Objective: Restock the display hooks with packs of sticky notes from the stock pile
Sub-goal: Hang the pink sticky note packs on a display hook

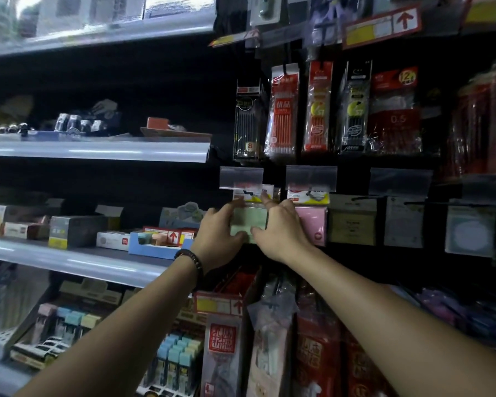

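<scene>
A pale green pack of sticky notes (249, 222) hangs at a display hook (248, 192) under a clear price-tag flap. My left hand (219, 234) grips the pack's left edge, thumb on its lower front. My right hand (278, 229) holds the right edge, its forefinger stretched up to the pack's white and yellow header near the hook. A pink pack of sticky notes (312, 224) hangs on the hook just to the right.
Brown, grey and white note packs (352, 224) hang further right. Pen refill packs (284, 110) hang on the row above. Shelves on the left carry boxes, with a blue tray (155, 247) close to my left wrist. Red packets (318, 356) hang below.
</scene>
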Action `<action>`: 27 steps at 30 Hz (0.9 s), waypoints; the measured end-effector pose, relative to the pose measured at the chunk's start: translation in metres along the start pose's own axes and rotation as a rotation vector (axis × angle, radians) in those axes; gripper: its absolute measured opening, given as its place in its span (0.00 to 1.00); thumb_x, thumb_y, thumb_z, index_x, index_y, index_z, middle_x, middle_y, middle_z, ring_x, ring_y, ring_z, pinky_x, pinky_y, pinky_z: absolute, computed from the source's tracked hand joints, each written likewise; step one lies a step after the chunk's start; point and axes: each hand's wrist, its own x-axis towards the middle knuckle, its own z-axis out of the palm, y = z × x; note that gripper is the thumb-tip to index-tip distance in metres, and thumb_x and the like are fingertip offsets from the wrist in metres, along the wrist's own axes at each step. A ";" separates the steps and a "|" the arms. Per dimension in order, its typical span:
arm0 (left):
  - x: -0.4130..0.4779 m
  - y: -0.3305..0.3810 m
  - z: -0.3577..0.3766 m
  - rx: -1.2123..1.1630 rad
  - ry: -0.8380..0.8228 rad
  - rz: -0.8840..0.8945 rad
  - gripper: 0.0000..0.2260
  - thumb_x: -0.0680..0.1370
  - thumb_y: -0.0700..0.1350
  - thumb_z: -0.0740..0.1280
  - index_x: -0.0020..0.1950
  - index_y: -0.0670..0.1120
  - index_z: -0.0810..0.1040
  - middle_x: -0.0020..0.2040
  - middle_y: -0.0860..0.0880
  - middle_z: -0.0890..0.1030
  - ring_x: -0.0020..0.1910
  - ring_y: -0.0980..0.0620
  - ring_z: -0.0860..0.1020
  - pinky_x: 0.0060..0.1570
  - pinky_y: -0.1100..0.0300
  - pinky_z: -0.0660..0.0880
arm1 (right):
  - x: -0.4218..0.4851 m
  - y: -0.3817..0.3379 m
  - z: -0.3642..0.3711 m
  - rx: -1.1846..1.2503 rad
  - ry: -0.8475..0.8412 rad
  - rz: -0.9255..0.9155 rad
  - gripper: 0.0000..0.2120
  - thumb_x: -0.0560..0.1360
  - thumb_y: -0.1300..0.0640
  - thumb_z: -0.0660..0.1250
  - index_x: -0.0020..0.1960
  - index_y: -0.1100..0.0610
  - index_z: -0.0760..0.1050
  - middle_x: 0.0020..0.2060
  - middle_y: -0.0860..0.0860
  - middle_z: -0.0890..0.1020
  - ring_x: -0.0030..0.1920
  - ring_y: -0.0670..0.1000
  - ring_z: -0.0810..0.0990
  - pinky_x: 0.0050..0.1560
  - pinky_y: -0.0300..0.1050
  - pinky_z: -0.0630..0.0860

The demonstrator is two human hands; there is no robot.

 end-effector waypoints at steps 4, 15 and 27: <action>-0.015 0.001 -0.005 0.024 -0.008 -0.066 0.30 0.77 0.44 0.74 0.79 0.51 0.72 0.60 0.46 0.75 0.57 0.48 0.75 0.65 0.55 0.75 | -0.013 0.001 -0.012 -0.006 -0.022 -0.017 0.40 0.79 0.50 0.73 0.85 0.44 0.57 0.70 0.56 0.70 0.72 0.60 0.73 0.72 0.53 0.73; -0.164 0.069 -0.033 -0.118 0.158 0.187 0.08 0.81 0.39 0.71 0.58 0.49 0.82 0.52 0.54 0.82 0.47 0.58 0.81 0.43 0.64 0.80 | -0.162 0.034 -0.078 0.282 0.125 -0.205 0.12 0.79 0.56 0.75 0.62 0.48 0.83 0.38 0.44 0.83 0.40 0.42 0.82 0.42 0.32 0.74; -0.440 0.082 0.133 -0.358 -0.606 0.098 0.04 0.81 0.44 0.71 0.53 0.53 0.82 0.48 0.61 0.78 0.45 0.62 0.78 0.45 0.68 0.73 | -0.456 0.226 -0.002 0.297 -0.218 0.260 0.09 0.81 0.55 0.73 0.50 0.40 0.84 0.44 0.41 0.85 0.44 0.45 0.84 0.43 0.40 0.77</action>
